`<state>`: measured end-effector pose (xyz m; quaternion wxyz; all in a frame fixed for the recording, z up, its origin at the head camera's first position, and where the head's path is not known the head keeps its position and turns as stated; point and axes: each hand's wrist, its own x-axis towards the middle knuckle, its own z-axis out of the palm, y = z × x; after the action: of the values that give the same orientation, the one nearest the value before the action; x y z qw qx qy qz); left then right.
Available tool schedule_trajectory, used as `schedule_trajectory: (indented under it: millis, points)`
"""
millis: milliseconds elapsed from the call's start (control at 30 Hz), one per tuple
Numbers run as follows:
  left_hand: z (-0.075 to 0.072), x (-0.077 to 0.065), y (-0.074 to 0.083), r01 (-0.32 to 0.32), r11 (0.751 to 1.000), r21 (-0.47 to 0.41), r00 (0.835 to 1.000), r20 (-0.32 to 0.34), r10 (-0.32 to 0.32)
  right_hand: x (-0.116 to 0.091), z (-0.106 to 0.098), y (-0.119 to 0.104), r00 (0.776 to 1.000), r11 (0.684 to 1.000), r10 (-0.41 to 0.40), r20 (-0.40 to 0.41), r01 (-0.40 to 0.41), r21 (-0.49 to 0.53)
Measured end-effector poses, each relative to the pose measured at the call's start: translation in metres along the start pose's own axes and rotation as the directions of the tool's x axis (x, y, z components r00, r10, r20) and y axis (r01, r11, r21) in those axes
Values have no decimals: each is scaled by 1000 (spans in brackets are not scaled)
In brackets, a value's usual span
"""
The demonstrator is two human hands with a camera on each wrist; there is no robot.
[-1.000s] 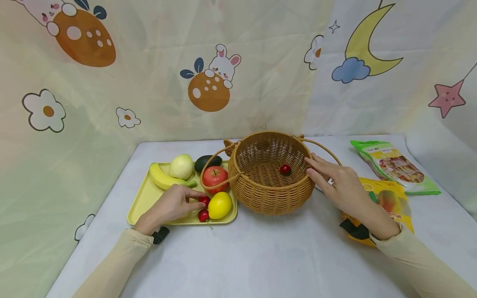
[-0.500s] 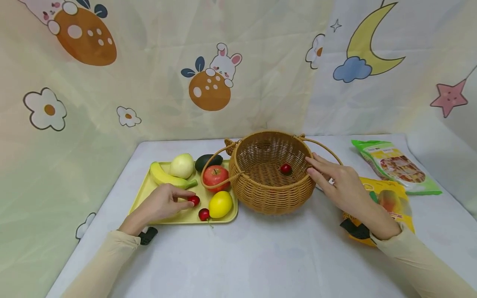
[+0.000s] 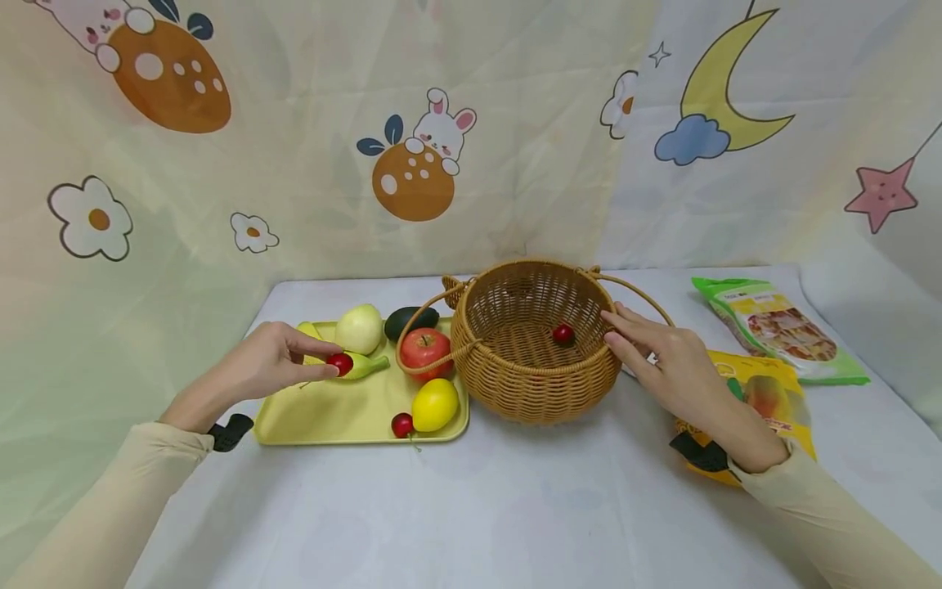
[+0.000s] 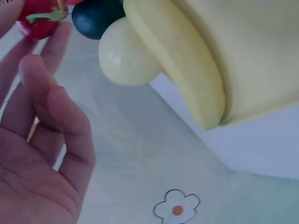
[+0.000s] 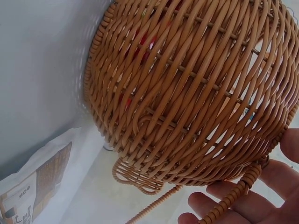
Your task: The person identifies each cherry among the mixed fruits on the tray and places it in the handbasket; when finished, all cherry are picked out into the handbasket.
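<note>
My left hand (image 3: pixel 268 364) pinches a red cherry (image 3: pixel 340 364) with a green stem between thumb and fingers, above the left side of a yellow tray (image 3: pixel 324 417). A banana (image 3: pixel 361 365), partly hidden, lies behind the cherry. In the left wrist view the cherry (image 4: pixel 39 21) shows at the fingertips. My right hand (image 3: pixel 670 368) rests with fairly straight fingers at the right rim of a brown wicker basket (image 3: pixel 540 397). Another cherry (image 3: pixel 563 334) lies inside the basket. The right wrist view shows the fingers beside the basket handle (image 5: pixel 231 198).
On the tray are a pale round fruit or onion (image 3: pixel 359 329), a dark green avocado (image 3: pixel 401 324), a red apple (image 3: pixel 425 353), a lemon (image 3: pixel 435 405) and a cherry (image 3: pixel 401 425). A yellow bag (image 3: pixel 780 401) and a green-white bag (image 3: pixel 791 331) lie at right.
My left hand has drawn one cherry from beside the lemon, moving left and up over the tray to the banana. The right hand and basket stay in place.
</note>
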<state>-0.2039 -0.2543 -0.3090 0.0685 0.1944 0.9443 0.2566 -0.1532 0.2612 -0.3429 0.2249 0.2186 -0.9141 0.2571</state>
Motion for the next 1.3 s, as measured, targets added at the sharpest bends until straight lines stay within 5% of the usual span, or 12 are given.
schedule_trajectory:
  millis: [300,667,1033,1300]
  points:
    - [-30,35,36,-84,996,11,996,22,84,-1,0,1,1000,1000,3,9,-3,-18]
    - [-32,99,101,-148,989,-15,984,99,149,0,0,0,1000,1000,-10,-4,10,-21]
    - [-13,157,171,-268,962,-52,927,257,272,-3,1,0,1000,1000,7,4,-7,-13]
    - [12,190,202,-364,930,-47,876,322,359,-2,1,0,1000,1000,-3,4,3,-12]
